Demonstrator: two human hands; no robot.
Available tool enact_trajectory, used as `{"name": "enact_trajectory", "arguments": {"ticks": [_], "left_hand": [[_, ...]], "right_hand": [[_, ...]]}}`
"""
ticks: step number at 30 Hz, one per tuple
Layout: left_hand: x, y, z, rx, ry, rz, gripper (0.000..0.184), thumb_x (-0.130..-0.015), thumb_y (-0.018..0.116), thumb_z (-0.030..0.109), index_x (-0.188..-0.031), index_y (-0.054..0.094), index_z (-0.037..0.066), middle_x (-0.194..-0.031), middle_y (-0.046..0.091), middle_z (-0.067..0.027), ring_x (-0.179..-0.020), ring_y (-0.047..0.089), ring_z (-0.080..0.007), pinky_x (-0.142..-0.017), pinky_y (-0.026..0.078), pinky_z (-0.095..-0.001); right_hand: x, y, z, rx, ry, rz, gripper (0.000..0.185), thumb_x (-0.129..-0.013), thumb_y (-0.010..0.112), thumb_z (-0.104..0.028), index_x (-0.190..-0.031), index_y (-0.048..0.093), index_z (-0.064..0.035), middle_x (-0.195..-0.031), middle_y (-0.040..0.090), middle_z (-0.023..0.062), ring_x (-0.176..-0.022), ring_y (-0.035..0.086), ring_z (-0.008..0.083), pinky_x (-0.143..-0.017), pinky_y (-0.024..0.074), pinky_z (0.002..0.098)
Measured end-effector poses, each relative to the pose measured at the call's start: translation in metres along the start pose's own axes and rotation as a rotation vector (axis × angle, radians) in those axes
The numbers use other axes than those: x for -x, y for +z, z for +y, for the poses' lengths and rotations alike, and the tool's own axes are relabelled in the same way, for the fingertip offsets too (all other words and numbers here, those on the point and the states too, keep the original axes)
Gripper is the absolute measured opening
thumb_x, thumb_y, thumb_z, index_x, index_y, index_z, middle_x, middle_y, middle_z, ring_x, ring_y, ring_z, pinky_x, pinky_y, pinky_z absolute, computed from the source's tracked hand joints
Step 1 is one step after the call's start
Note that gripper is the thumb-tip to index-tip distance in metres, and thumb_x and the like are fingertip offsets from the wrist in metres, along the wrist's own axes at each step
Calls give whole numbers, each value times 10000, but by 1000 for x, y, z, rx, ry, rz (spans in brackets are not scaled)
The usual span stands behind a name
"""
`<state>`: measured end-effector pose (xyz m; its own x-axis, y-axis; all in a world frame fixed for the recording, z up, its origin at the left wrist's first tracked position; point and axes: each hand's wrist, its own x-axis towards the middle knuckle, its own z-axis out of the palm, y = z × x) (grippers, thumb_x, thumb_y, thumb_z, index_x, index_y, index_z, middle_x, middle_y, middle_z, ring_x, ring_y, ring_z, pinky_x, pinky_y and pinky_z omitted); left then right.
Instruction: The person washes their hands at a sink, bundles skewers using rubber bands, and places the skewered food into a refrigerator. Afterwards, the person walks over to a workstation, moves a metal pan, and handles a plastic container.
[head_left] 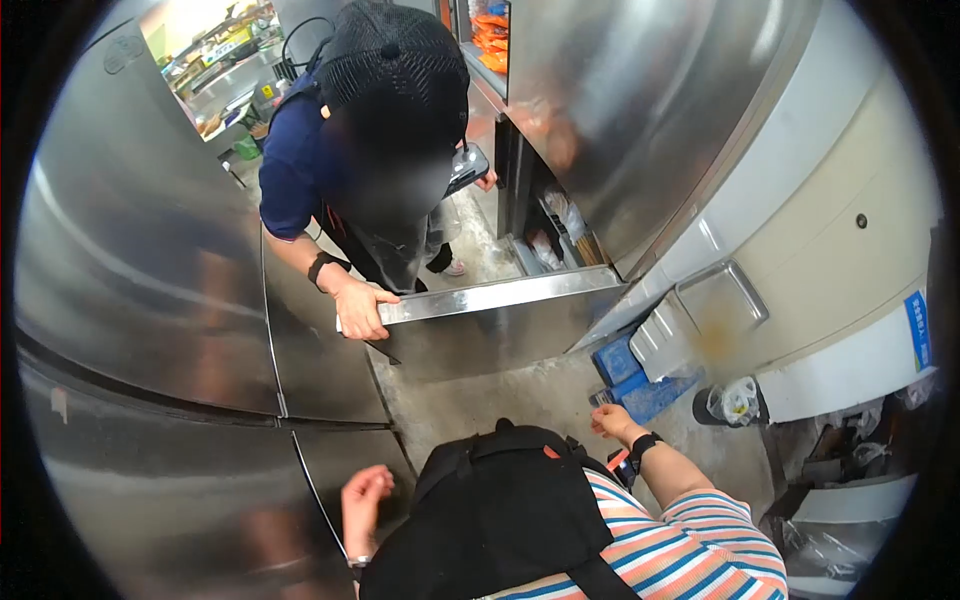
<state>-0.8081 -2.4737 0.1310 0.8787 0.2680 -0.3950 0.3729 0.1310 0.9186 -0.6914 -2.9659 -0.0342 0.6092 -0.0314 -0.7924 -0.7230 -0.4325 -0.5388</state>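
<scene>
My left hand (367,490) is raised in front of the stainless steel cabinet doors on the left, its fingers curled in and nothing visible in them. On the other side, my right hand (612,422) hangs over the floor near a blue box (620,365). Its fingers are curled together too, and I see nothing in them. A black bag (500,510) with straps lies across my front, between my two arms. Ahead, an open steel cabinet door (490,330) stands across the passage, out of reach of both my hands.
A co-worker in a black cap (392,65) grips the door's edge with one hand (362,308) and holds a phone-like device (467,168) in the other. Tall steel cabinets (140,250) line the left. A lined bin (732,403) and a white ledge (845,370) are on the right.
</scene>
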Motion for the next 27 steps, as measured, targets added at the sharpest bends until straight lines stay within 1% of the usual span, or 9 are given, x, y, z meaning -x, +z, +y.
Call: {"name": "enact_trajectory", "arguments": {"ticks": [5, 8, 10, 12, 14, 15, 16, 18, 27], "left_hand": [[-2, 26, 205, -309, 849, 52, 139, -778, 537, -8, -880, 631, -7, -828, 598, -91, -784, 562, -175, -715, 444, -275], [12, 38, 277, -29, 1317, 31, 155, -776, 480, -32, -888, 568, 29, -773, 500, -81, -682, 480, -188, -579, 406, -305], [32, 52, 315, 416, 1458, -257, 93, -826, 545, 38, -738, 516, 45, -748, 360, -20, -719, 356, -154, -612, 286, -272], [45, 43, 334, 458, 1692, -309, 205, -740, 707, 43, -718, 519, 120, -829, 464, -13, -692, 466, -136, -616, 371, -255], [80, 96, 366, 745, 1540, -548, 214, -835, 621, 298, -860, 583, 89, -890, 647, -141, -653, 634, -294, -570, 504, -468], [81, 100, 372, 697, 1552, -623, 224, -839, 621, 294, -897, 575, 83, -918, 639, -144, -689, 627, -288, -603, 498, -457], [79, 92, 371, 616, 1566, -686, 239, -843, 620, 291, -934, 567, 76, -947, 632, -147, -725, 620, -283, -636, 492, -447], [73, 78, 372, 511, 1592, -784, 278, -851, 618, 283, -1008, 552, 63, -1003, 617, -153, -798, 605, -271, -702, 479, -425], [58, 8, 392, 230, 1734, -901, 450, -878, 606, 250, -1249, 497, 20, -1181, 559, -169, -1032, 547, -229, -919, 434, -347]], "right_hand": [[51, 4, -28, -361, -73, 144, 231, -874, 593, -225, -1061, 594, -90, -910, 671, 40, -788, 644, 139, -659, 479, 301], [139, -26, -133, -429, -623, 302, 152, -851, 628, -132, -991, 639, -75, -903, 659, 7, -759, 606, 100, -645, 463, 228], [247, -39, -223, -329, -904, 568, 135, -847, 603, -55, -979, 634, -42, -887, 635, 8, -753, 585, 96, -658, 470, 232], [332, -50, -265, -71, -1436, 777, 173, -811, 576, 25, -978, 608, -9, -968, 599, 123, -770, 555, 145, -668, 467, 253], [403, -48, -283, 289, -1832, 1065, 254, -790, 549, 31, -1041, 578, 6, -975, 585, 183, -771, 541, 203, -676, 463, 278], [433, -52, -289, 605, -1975, 1288, 235, -840, 531, -63, -1064, 568, -1, -938, 585, 177, -772, 536, 217, -658, 458, 298], [491, -77, -289, 1349, -1869, 1195, 524, -814, 680, -354, -1144, 540, 29, -924, 602, 219, -719, 588, 253, -616, 499, 310], [470, -33, -343, 447, -2528, 93, 682, -788, 681, -452, -1344, 397, -179, -1449, 263, 109, -1193, 421, 315, -715, 546, 484], [407, 41, -404, 71, -2512, 244, 651, -790, 677, -438, -1319, 411, -166, -1400, 283, 106, -1159, 424, 303, -713, 534, 472]]}}
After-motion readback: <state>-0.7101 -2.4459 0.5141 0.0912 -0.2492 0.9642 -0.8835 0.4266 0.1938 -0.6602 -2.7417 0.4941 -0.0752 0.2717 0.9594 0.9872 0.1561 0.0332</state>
